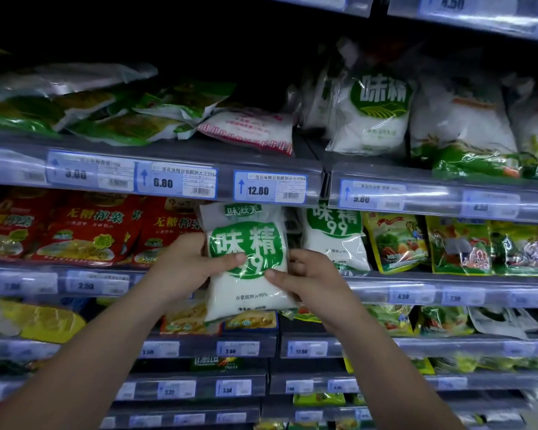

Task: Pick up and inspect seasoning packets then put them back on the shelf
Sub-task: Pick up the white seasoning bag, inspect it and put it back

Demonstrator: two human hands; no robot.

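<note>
Midway through, judging by the scene: packet (pixel 249 274) off the shelf (pixel 448 287) and held upright in front of it, printed face toward the camera, so inspection apparently under way. Left to do: finishing the look, then setting it back, likely into the gap just left of the matching packet (pixel 333 240); other packets perhaps after. Pose: left hand (pixel 187 262) wrapped round the packet's left edge, thumb across the green roundel; right hand (pixel 308 280) gripping the right edge, slightly lower, thumb on the front, fingers hidden behind. Forearms reaching up from the near side, hands close, only the packet between.
</note>
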